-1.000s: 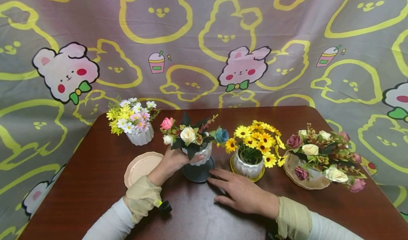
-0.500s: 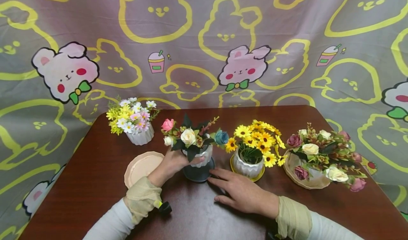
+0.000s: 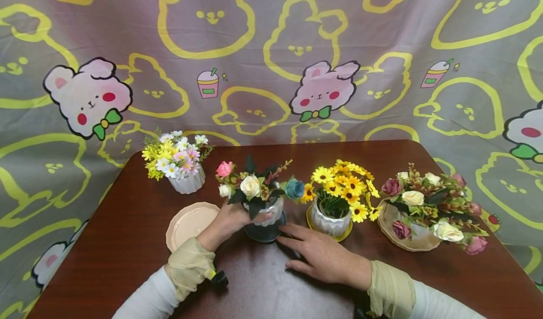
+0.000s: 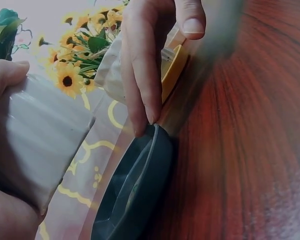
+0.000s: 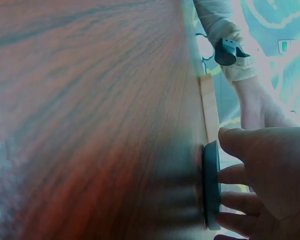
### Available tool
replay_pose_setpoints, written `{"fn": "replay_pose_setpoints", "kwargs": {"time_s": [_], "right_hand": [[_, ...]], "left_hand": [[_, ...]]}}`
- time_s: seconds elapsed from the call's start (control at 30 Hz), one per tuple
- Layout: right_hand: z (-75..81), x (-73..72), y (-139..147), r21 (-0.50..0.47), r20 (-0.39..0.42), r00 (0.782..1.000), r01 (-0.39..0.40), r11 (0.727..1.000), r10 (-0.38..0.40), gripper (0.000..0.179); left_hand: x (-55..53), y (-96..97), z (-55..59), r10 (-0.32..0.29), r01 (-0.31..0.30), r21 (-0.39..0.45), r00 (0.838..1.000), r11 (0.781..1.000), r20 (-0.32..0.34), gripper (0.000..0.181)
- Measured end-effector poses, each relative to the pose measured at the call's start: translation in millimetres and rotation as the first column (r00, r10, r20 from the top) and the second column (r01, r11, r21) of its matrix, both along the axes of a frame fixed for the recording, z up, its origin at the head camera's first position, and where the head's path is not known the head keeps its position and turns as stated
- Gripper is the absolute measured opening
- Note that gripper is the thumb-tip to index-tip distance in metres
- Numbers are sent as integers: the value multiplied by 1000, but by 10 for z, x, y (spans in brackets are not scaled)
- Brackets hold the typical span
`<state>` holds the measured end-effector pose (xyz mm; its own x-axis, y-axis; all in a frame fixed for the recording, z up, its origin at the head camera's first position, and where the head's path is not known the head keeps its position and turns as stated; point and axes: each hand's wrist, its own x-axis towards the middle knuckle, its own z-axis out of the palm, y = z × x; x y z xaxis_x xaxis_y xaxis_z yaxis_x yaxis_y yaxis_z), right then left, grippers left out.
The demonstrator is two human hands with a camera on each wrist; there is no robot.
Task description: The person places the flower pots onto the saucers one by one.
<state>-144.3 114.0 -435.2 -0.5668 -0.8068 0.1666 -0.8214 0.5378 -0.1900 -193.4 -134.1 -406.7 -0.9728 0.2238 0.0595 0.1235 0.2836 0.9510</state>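
My left hand [image 3: 226,222] grips a white fluted flowerpot [image 3: 273,213] holding artificial roses [image 3: 251,186] in cream, pink and blue. Beneath it a dark grey saucer [image 3: 262,235] stands on the table. The left wrist view shows the held pot [image 4: 42,135] tilted in that frame and apart from the saucer [image 4: 162,155]. Fingertips of my right hand [image 3: 320,257] touch the saucer's near right rim, the fingers nearly straight. In the right wrist view those fingers reach the side of the saucer [image 5: 210,185].
Left of the saucer lies a beige scalloped plate [image 3: 191,222]. A pot of daisies [image 3: 186,183] stands behind it. Yellow flowers in a white pot [image 3: 331,222] sit on a yellow saucer [image 3: 347,234]. At right, another rose arrangement [image 3: 424,201] rests on a beige plate [image 3: 388,227].
My left hand has brought the rose pot slightly down and a little to the right over the grey saucer. The right hand has stayed at the saucer's rim.
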Motion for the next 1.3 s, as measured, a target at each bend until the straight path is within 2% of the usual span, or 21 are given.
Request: {"fn": "replay_pose_setpoints", "kwargs": {"time_s": [0.23,0.5,0.77,1.07,1.3], "right_hand": [[1,0,2,7,-6,1000,2,1000,-2,54],[7,2,6,11,-4,1000,6,1000,-6,54],[6,4,6,19,-6,1000,19,1000,-19,56],[1,1,12,16,-6,1000,17,1000,-16,57],[3,4,16,10,-9,1000,17,1000,-16,58]], "left_hand": [[6,2,-41,-27,27,21,1000,999,-10,74],[20,3,-58,-42,41,51,999,998,20,74],[1,-5,-73,-49,49,20,998,999,-26,77],[7,-7,-83,-51,52,29,998,998,-26,80],[10,-19,-100,-85,85,1,996,996,-2,79]]}}
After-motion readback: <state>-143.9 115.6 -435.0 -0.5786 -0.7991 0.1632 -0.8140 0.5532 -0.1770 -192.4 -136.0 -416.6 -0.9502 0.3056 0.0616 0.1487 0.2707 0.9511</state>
